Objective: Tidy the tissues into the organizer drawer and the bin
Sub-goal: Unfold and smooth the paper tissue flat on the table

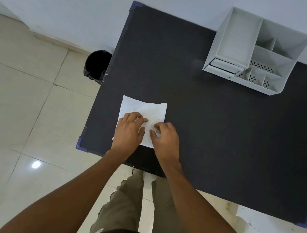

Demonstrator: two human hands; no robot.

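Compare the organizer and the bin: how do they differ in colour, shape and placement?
The organizer is light grey and boxy with several compartments; the bin is black, round and a single cavity. The organizer stands on the dark table at its far side, while the bin sits on the floor beside the table's left edge. Both are open-topped with no tissue visible inside.

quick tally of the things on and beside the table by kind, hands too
tissue: 1, flat on the table under both hands
organizer: 1, at the far right of the table
bin: 1, on the floor at the table's left edge
hands: 2, left hand and right hand
total: 5, with the table itself 6
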